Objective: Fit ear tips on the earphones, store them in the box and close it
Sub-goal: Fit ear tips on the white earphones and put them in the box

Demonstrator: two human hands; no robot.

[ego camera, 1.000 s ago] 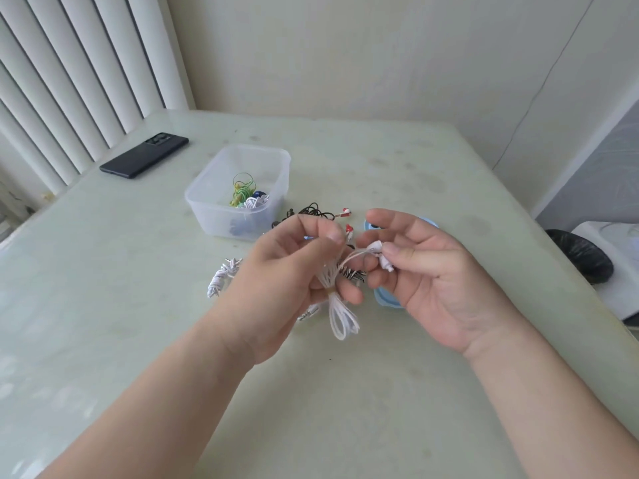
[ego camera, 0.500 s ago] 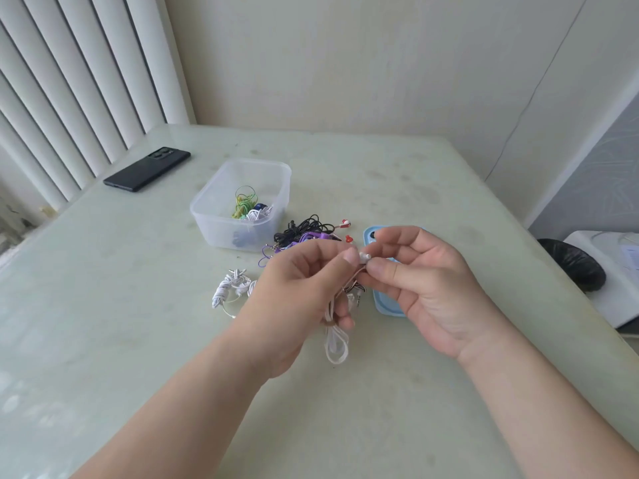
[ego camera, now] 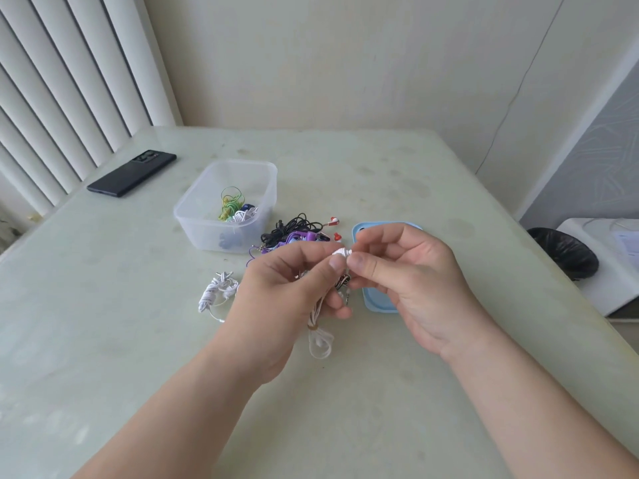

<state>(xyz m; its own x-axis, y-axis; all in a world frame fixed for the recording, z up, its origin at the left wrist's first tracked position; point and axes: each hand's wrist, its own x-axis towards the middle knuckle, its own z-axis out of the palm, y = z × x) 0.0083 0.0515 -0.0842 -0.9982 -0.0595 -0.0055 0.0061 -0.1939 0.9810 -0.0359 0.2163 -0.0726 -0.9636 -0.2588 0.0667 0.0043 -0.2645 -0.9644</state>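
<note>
My left hand (ego camera: 294, 292) grips a bundled white earphone; its looped cable (ego camera: 320, 342) hangs below my fingers. The white earbud (ego camera: 342, 252) sticks up between my left thumb and forefinger. My right hand (ego camera: 404, 271) pinches the earbud's tip with thumb and forefinger; whether an ear tip is there is too small to tell. The clear plastic box (ego camera: 193, 216) stands open at the middle left and holds green, blue and white earphones (ego camera: 235, 209). A blue lid (ego camera: 375, 304) lies under my right hand, mostly hidden.
A pile of black, purple and red earphones (ego camera: 297, 233) lies right of the box. Another white bundled earphone (ego camera: 216, 293) rests left of my left hand. A black phone (ego camera: 131, 172) lies at the far left. A black-bagged bin (ego camera: 563, 252) stands beyond the table's right edge.
Both hands rose slightly and came together. My right fingers shifted from holding the earbud off to the side to pinching its tip right against my left thumb.
</note>
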